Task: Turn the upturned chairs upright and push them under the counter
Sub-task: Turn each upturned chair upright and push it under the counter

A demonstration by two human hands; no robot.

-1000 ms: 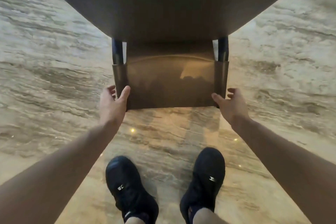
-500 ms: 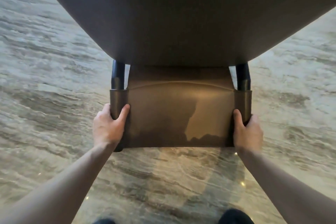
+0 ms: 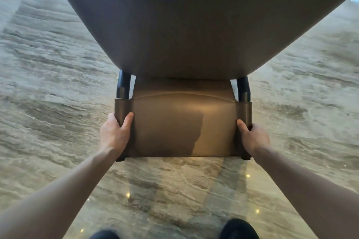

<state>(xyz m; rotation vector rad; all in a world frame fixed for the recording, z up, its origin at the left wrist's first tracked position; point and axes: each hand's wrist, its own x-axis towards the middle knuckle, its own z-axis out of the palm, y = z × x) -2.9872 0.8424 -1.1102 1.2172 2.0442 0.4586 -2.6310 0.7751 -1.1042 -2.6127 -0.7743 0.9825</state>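
A brown leather chair stands in front of me with its backrest facing me. Black metal posts rise out of the backrest's sleeves on both sides. My left hand grips the left edge of the backrest, thumb on the front face. My right hand grips the right edge the same way. The broad brown counter overhangs the chair from above and hides its seat and legs.
Polished beige marble floor spreads on both sides and toward me, with small light reflections. The toes of my black shoes show at the bottom edge, behind the chair.
Both hands went from reaching with spread fingers to gripping the backrest's side edges. The chair and counter now look closer and larger, and my shoes have slid toward the bottom edge.
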